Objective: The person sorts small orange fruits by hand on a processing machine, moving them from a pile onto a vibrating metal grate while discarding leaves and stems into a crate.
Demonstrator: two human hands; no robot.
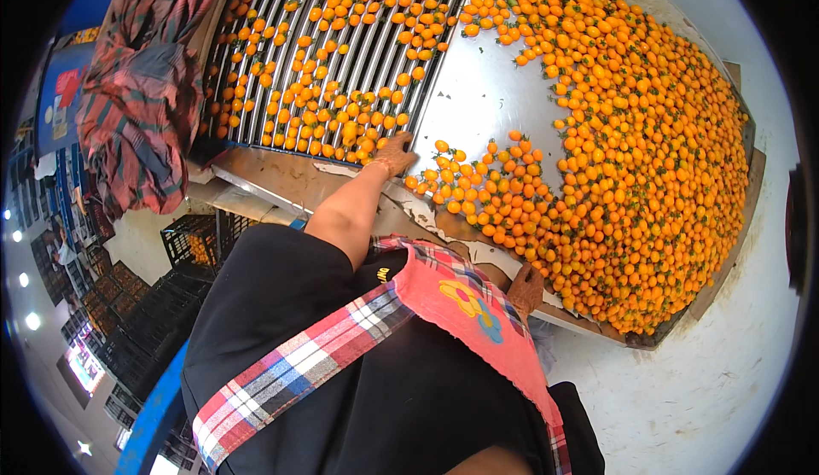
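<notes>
Many small orange cherry tomatoes [648, 151], some with green stems, are heaped on a metal tray [478, 99] to the right. Others lie on the roller conveyor [294, 40] to the left, in the gaps between its metal rollers. My left hand [394, 156] reaches to the near right corner of the conveyor, beside the tomatoes there. Its fingers are stretched out, and I see nothing held in them. At the tray's near edge, my right hand [526, 287] rests beside the heap with its fingers extended; part of it is hidden by the apron [461, 304].
A checked cloth [141, 91] hangs along the conveyor's left side. Black crates [188, 240] stand on the floor at the lower left, one with orange fruit inside. A worn wooden ledge [264, 180] runs along the near side, and a blue bar [158, 407] stands by me.
</notes>
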